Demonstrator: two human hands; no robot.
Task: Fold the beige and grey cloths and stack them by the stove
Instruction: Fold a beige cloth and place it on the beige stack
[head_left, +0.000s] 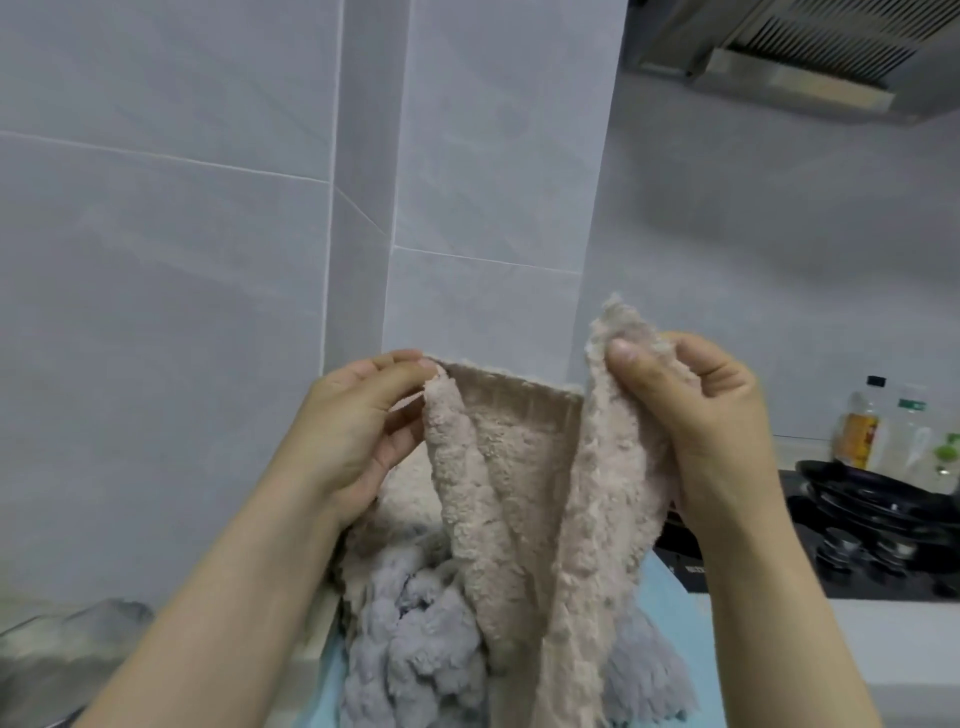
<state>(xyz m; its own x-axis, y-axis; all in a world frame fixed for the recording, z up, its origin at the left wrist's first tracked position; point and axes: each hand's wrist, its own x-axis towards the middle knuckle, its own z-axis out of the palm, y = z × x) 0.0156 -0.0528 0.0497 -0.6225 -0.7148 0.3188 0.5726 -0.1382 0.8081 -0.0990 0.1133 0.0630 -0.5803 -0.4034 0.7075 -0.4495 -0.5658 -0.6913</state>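
I hold a fluffy beige cloth (524, 499) up in front of the tiled wall. My left hand (363, 431) pinches its upper left corner between thumb and fingers. At the upper right edge, my right hand (696, 410) pinches the cloth, with a tip of it sticking up above the thumb. The cloth sags between the hands and hangs down in loose folds. Under it lies a crumpled grey cloth (415, 639) on a light blue surface (670, 613). More beige fabric (402, 499) lies behind the grey one.
A black gas stove (852, 556) stands at the right with a dark pan (878, 488) on it. Bottles (862, 426) stand behind the pan. A range hood (810, 57) hangs at top right. A marbled countertop (57, 654) lies at lower left.
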